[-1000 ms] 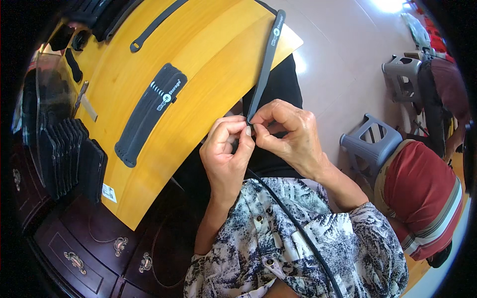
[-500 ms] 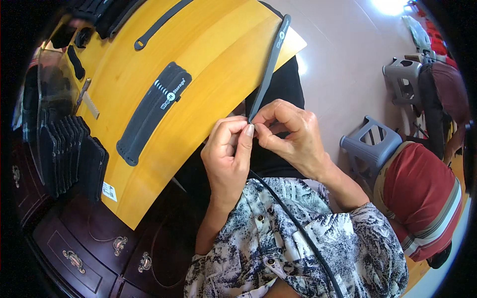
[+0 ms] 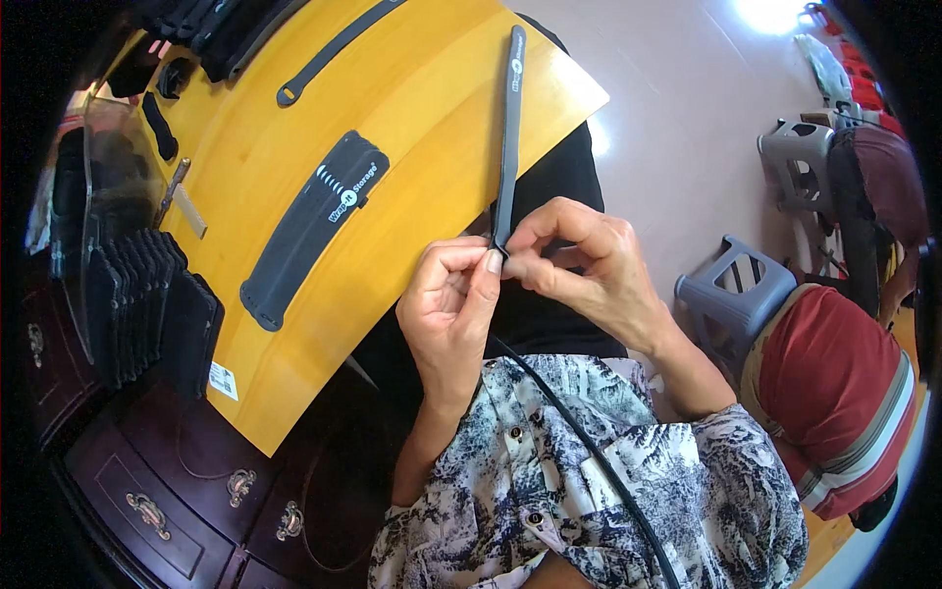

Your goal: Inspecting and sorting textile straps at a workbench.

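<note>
While both our hands pinch the near end of the long dark strap [image 3: 508, 137], left hand [image 3: 446, 314] and right hand [image 3: 589, 270] fingers meeting, its far end has swung slightly left across the yellow worktop [image 3: 412, 88]; the grip looks unchanged.

Two hands meet just off the near edge of the yellow board [image 3: 412, 245]: the left hand [image 3: 446, 314] and the right hand [image 3: 589, 270]. One long dark strap [image 3: 509, 137] runs from them up across the board. On the board lie one wide padded strap [image 3: 309, 231] and one thin strap [image 3: 329, 54]. Left of the board stands one row of black cases [image 3: 137, 304]. Right of the board, on the floor, stand two grey plastic stools [image 3: 731, 294] [image 3: 795, 162]. Below the board, three brass drawer handles [image 3: 240, 483] show, their count uncertain in the dark.
</note>
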A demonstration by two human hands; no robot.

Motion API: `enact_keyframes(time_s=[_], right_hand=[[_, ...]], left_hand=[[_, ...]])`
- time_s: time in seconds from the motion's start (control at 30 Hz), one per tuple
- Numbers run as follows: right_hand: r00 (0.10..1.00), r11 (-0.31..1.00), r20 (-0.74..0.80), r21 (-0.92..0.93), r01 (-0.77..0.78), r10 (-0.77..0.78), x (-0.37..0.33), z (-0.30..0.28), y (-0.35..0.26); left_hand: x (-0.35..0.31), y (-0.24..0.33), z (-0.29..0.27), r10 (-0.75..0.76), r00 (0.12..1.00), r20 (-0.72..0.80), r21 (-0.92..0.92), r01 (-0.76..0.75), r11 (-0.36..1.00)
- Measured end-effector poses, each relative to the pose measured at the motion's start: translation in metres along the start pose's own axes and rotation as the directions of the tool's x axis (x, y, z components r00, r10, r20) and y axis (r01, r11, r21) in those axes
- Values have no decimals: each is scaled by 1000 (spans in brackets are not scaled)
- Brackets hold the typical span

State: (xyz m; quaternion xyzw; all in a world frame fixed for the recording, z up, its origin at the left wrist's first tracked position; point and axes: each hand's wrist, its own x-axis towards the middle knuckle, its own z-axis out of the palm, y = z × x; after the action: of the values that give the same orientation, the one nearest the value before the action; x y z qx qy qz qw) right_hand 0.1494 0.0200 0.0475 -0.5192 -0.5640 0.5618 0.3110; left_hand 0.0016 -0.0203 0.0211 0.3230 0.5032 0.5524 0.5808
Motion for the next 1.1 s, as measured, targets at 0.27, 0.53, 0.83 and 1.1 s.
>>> enact_keyframes(time_s=[0.27, 0.53, 0.83, 1.1], right_hand=[[935, 938, -104, -116, 328, -340, -8, -2, 5], [956, 864, -246, 503, -13, 158, -20, 5, -2], [972, 987, -174, -3, 163, -161, -29, -4, -13], [975, 896, -188, 444, -19, 114, -33, -7, -31]], left_hand=[[4, 10, 12, 23, 994, 109, -95, -13, 995], [11, 9, 16, -25, 956, 291, -148, 70, 986], [13, 11, 13, 145, 932, 332, 29, -164, 986], [12, 27, 10, -95, 831, 548, 9, 108, 994]])
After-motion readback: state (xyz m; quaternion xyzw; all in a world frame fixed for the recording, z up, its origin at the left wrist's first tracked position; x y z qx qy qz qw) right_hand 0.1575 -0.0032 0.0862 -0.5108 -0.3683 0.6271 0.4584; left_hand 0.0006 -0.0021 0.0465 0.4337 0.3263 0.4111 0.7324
